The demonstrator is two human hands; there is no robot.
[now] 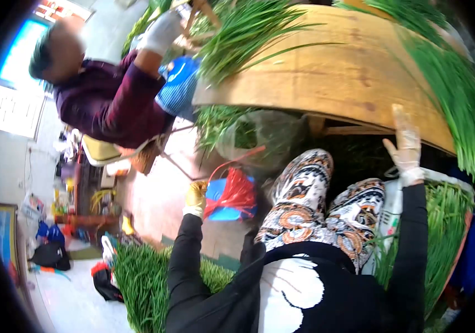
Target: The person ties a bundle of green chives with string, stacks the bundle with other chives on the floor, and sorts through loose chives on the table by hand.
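My right hand (407,143), in a thin pale glove, is open with fingers stretched out against the near edge of a wooden board (326,61). My left hand (196,196), in a yellowish glove, is closed at the left beside a red plastic bag (235,191); whether it holds anything is hidden. The bag lies in a blue basin (227,213) on the floor. A thin red strip (237,159) curves up from near the bag. Long green leaves (248,36) lie on the board's left end, and more leaves (451,100) along its right end.
A person in a purple sweater (115,102) sits at the left, a white-gloved hand (161,32) raised near the leaves. A crate of green leaves (443,222) stands at my right, and a leaf pile (143,283) at my left. A clear plastic bag (268,136) sits under the board.
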